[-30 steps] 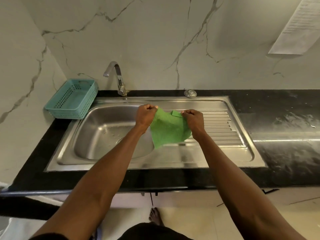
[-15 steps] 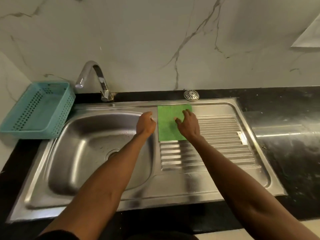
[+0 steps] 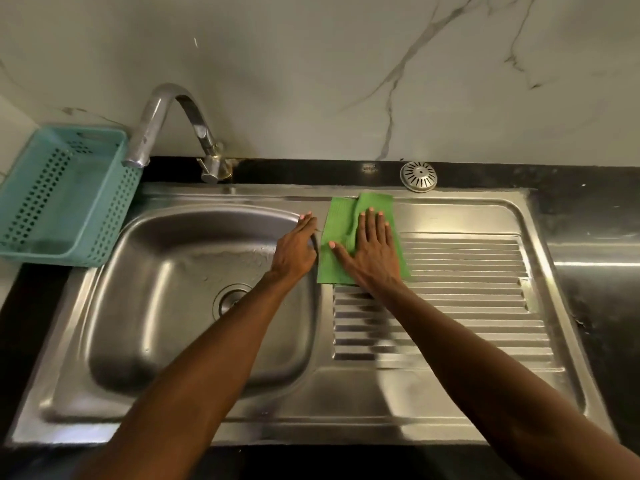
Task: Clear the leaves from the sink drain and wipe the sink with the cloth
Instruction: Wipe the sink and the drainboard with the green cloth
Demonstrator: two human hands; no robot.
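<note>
A black bench [image 3: 595, 216] runs under a white marble wall [image 3: 311, 64], with a steel sink [image 3: 450, 386] set into it. A curved tap [image 3: 162, 116] stands behind the basin, a teal basket [image 3: 59, 199] sits at the far left, and a round metal strainer [image 3: 418, 176] lies by the wall. The green cloth [image 3: 337, 237] lies on the draining board, just right of the basin. The right hand [image 3: 375, 247] presses flat on it, grip wide with fingers spread. The left hand [image 3: 294, 249] rests on the basin's rim beside the cloth, fingers straight, holding nothing. The drain [image 3: 230, 299] is partly hidden by the left arm.
</note>
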